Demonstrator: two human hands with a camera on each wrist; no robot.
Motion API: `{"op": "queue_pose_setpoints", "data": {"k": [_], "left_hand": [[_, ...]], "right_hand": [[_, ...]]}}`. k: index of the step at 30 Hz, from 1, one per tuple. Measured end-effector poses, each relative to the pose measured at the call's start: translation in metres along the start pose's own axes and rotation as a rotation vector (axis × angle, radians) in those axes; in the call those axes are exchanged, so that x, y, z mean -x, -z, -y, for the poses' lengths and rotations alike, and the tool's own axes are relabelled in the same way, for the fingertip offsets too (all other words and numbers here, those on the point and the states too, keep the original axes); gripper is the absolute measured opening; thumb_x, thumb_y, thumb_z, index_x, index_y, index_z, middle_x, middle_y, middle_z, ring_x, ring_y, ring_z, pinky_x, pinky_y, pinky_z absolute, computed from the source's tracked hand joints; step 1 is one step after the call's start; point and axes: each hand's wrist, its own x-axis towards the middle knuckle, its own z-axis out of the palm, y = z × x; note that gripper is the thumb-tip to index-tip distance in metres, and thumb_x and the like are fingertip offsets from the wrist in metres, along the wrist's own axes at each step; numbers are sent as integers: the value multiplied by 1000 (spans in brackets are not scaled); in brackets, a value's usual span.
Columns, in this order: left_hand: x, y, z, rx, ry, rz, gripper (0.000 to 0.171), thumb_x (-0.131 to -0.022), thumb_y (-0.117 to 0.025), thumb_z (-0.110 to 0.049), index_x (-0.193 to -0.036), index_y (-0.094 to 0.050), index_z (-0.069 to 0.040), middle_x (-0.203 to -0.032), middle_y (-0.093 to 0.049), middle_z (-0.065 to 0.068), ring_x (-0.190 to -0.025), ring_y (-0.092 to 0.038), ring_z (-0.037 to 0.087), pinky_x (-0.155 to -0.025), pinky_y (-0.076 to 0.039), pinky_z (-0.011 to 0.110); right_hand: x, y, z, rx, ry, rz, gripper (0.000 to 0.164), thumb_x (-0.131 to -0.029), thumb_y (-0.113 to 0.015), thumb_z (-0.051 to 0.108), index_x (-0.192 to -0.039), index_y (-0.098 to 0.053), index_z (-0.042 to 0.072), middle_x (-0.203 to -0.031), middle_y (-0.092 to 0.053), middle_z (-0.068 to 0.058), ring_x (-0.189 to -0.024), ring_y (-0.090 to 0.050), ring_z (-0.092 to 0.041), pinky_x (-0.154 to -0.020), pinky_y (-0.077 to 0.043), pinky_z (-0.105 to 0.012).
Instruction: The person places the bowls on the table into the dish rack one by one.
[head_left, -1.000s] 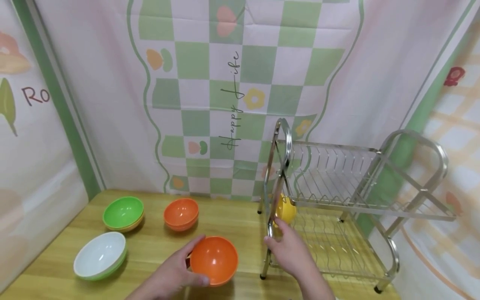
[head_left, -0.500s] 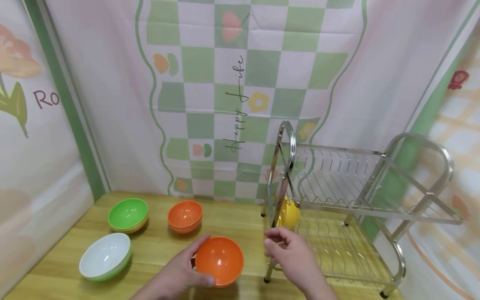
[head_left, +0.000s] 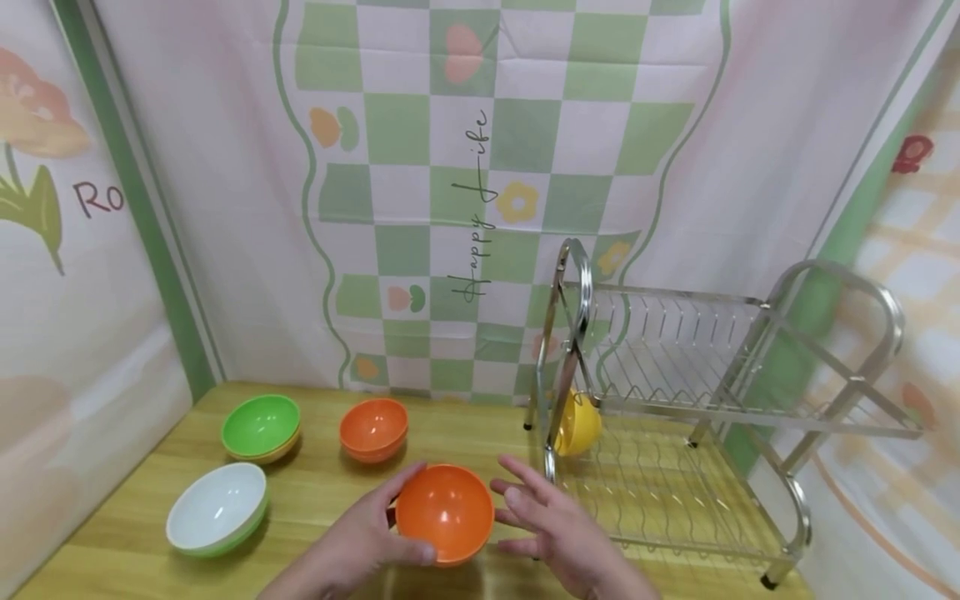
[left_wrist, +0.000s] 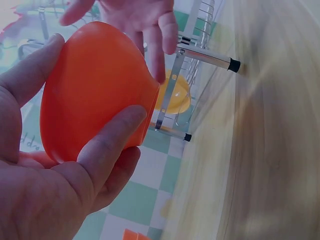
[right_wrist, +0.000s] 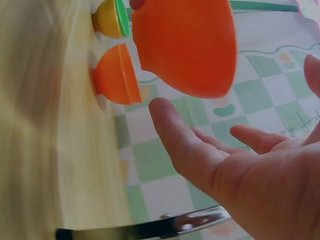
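From my remote post I am seeing the left hand [head_left: 367, 533] gripping, its thumb [head_left: 412, 550] standing apart from the fingers [head_left: 397, 485]; the right hand [head_left: 551, 525] is facing it, fingers lying spread, both forearms [head_left: 303, 577] slanting inward from below.

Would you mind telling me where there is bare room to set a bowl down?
Bare table lies between the far orange bowl and the rack, whose top tier is free too. Crowded: around the green bowl and white bowl, and by the held bowl.
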Motion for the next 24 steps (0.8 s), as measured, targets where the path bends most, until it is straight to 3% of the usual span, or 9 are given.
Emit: {"op": "queue_pose_setpoints", "data": {"k": [10,17,24], "left_hand": [[-3,-4,3,39,-14,39,107,-73,-89,-13,-158,-26,-11,-149,-41,19,-125,-49,38,-98,-48,50],[-3,-11,2,32,-46,49,106,-73,-89,-13,-158,-26,-9,-149,-41,19,-122,-51,35,-98,-48,48],[-4,-15,0,23,-15,54,105,-74,-89,-18,-158,-27,-13,-150,-40,18,-124,-49,36,-99,-48,49]], "right_hand": [[-8,1,-10,-217,-2,112,68,-108,-43,23,-161,-3,11,-161,-5,-28,-132,-42,-42,-103,-41,-59],[-8,0,-14,-251,13,151,68,-108,-42,24,-161,-1,11,-161,-15,-24,-135,-40,-39,-104,-40,-59],[-6,2,-18,-247,15,146,70,-107,-47,22,-160,-4,10,-158,-26,-22,-130,-47,-38,-102,-43,-54]]}}
